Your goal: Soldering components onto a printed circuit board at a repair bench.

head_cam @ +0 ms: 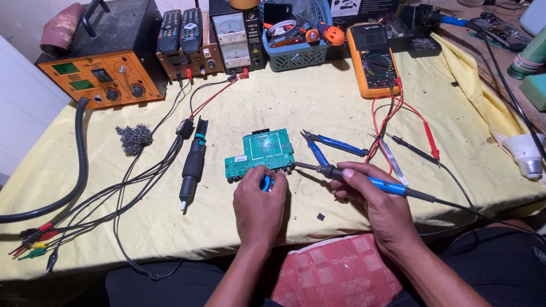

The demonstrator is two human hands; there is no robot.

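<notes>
Nearest, a red checked cloth point(335, 273) lies on the person's lap at the desk point(318, 102) edge; the left hand point(259, 207) has its fingers point(267, 173) curled and pinching a small blue spool point(265, 183) at the near edge of the green circuit board point(260, 152); the right hand point(369, 193) has its fingers pressed together around the blue handle of a soldering iron point(364, 179), whose tip touches the board's right corner; just beyond lie blue-handled cutters point(333, 145) and tweezers point(393, 162); left of the board lies a black hot-air wand point(192, 165); further back stand an orange multimeter point(372, 59), a blue basket point(296, 54) and an orange rework station point(108, 68).
</notes>
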